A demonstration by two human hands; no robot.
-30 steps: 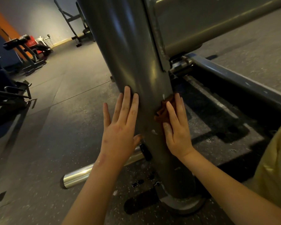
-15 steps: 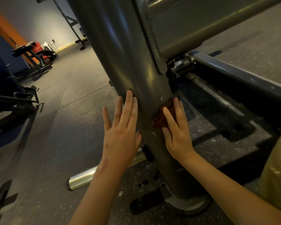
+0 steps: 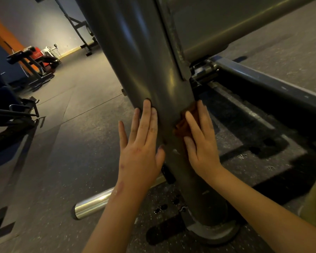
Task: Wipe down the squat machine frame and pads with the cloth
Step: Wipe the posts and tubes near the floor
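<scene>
A thick grey steel post of the squat machine frame (image 3: 144, 57) runs from the top of the view down to a round foot on the floor. My left hand (image 3: 141, 147) lies flat against the post's left side, fingers straight and pointing up. My right hand (image 3: 201, 141) presses a small brown cloth (image 3: 183, 123) against the post's right side with straight fingers. Most of the cloth is hidden under that hand.
A chrome peg (image 3: 93, 203) sticks out low on the left of the post. A grey floor rail (image 3: 274, 83) runs off to the right. Dark rubber flooring (image 3: 66, 143) lies all around. Benches and other gym machines (image 3: 31, 63) stand at the far left.
Both hands sit slightly higher on the post than a second ago, and the right hand still presses the cloth. The view has tilted, so the post leans more.
</scene>
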